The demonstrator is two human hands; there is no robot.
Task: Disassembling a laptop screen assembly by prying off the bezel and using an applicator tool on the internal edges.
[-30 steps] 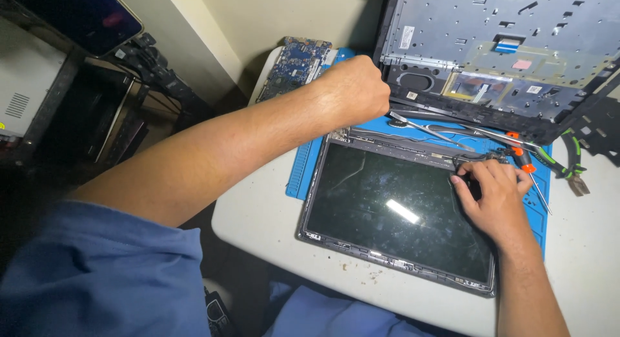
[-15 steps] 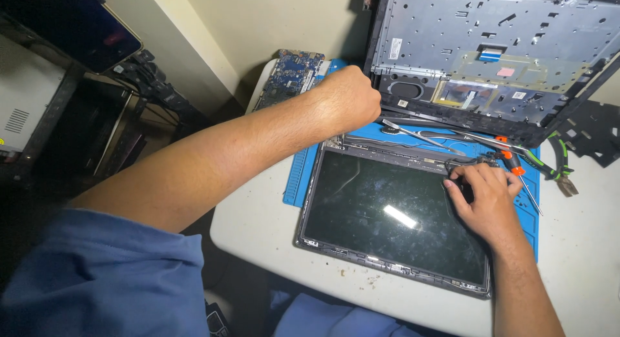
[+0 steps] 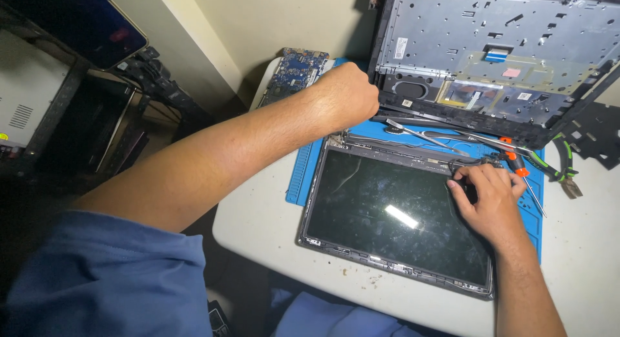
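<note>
A detached laptop screen panel point(image 3: 387, 214) lies face up on a blue work mat point(image 3: 302, 175). Behind it the open laptop base point(image 3: 491, 46) leans upright with its grey metal inner side showing. My left hand point(image 3: 345, 94) is a closed fist against the base's lower left corner, and its fingers are hidden. My right hand point(image 3: 491, 198) rests on the panel's upper right corner, fingertips curled on the hinge area there.
A blue circuit board point(image 3: 294, 72) lies at the white table's point(image 3: 258, 227) far left. Metal tweezers point(image 3: 420, 133), an orange-tipped screwdriver point(image 3: 516, 166) and green-handled pliers point(image 3: 558, 169) lie between panel and base. A black bracket plate point(image 3: 597, 140) sits right. Dark shelving stands left.
Both hands keep their places on the base corner and the panel corner. Only the view drifts slightly.
</note>
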